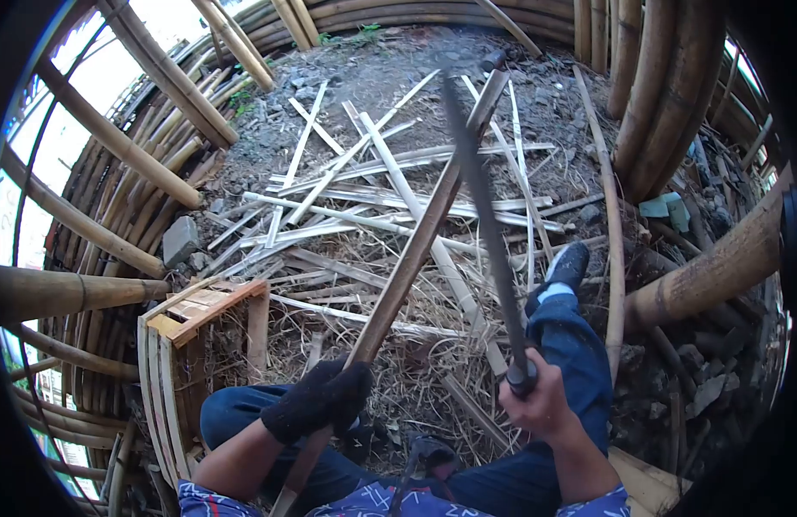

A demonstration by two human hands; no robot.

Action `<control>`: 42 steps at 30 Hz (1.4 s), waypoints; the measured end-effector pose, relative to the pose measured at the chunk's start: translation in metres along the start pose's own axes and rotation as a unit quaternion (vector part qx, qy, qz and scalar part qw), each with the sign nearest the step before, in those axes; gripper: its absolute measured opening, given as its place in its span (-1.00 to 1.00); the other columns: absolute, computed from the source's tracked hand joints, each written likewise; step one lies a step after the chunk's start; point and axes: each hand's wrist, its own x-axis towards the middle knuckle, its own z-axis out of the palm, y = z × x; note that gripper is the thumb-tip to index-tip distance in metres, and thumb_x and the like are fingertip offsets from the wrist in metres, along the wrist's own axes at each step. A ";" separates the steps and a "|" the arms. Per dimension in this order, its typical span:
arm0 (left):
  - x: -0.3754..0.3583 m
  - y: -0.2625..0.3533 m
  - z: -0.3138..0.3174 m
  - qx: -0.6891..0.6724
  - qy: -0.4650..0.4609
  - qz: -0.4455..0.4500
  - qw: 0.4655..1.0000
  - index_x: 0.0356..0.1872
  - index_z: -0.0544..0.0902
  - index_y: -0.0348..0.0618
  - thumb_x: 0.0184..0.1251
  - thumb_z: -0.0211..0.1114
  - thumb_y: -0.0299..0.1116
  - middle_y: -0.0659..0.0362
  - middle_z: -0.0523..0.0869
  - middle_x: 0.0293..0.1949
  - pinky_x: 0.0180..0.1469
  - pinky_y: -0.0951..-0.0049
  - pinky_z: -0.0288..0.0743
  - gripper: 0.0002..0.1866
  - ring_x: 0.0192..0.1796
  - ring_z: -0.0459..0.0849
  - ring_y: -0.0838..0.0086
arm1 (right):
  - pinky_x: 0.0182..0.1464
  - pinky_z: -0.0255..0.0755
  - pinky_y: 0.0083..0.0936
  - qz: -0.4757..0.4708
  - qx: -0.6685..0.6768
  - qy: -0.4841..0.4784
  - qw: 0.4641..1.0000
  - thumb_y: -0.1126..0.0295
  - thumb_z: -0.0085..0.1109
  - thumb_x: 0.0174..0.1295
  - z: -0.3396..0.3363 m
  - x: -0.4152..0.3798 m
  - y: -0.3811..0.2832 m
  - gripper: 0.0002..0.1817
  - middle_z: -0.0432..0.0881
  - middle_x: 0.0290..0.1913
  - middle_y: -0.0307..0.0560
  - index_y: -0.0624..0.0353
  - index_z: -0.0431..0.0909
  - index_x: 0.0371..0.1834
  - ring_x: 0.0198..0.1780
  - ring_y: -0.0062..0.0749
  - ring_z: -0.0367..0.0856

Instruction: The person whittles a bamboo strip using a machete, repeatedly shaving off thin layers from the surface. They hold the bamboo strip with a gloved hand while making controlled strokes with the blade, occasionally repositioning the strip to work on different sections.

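Note:
My left hand point(319, 401), in a black glove, is closed around a long split bamboo strip point(404, 267). The strip runs from beside my lap up and away to the right, its brown hollow side showing. Bare, my right hand point(543, 403) grips the dark handle of a machete point(487, 207). Its long dark blade points up and away, slightly blurred, and overlaps the strip's far end in this view. My legs in blue jeans point(572, 353) are spread on both sides, with a dark shoe point(568, 265) on the right.
Pale bamboo strips point(355, 196) lie crisscrossed on the dirt ahead, over shavings point(407, 370). A wooden crate-like frame point(204, 323) stands at my left, near a concrete block point(181, 241). Bamboo poles point(114, 155) enclose the place. Rubble point(713, 392) lies at the right.

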 end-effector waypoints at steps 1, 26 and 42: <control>0.010 -0.014 0.001 0.041 -0.031 0.089 0.995 -0.39 0.49 -0.15 0.51 -0.01 -0.02 0.30 0.47 -0.62 -0.57 0.58 0.35 -0.59 -0.64 0.45 0.62 | -0.48 0.47 -0.46 -0.011 -0.030 0.008 0.999 0.50 0.28 -0.02 0.002 0.000 0.006 -0.74 0.53 -0.60 -0.13 0.19 0.42 -0.27 -0.59 -0.36 0.62; 0.011 -0.041 0.036 0.021 -0.198 -0.069 0.978 -0.53 0.39 -0.05 0.55 -0.11 0.01 0.38 0.32 -0.70 -0.71 0.57 0.16 -0.54 -0.75 0.31 0.63 | -0.45 0.49 -0.22 0.050 -0.097 0.112 0.988 0.44 0.18 -0.04 0.007 0.037 0.054 -0.87 0.57 -0.64 0.14 0.26 0.48 -0.59 -0.51 0.02 0.66; 0.008 -0.044 0.045 0.014 -0.173 -0.100 0.980 -0.52 0.42 -0.11 0.53 -0.06 -0.04 0.29 0.41 -0.72 -0.69 0.52 0.24 -0.56 -0.75 0.42 0.58 | -0.41 0.55 -0.19 -0.010 -0.263 0.129 0.956 0.44 0.18 -0.13 0.034 0.050 0.101 -0.93 0.58 -0.63 0.12 0.18 0.52 -0.62 -0.50 0.05 0.65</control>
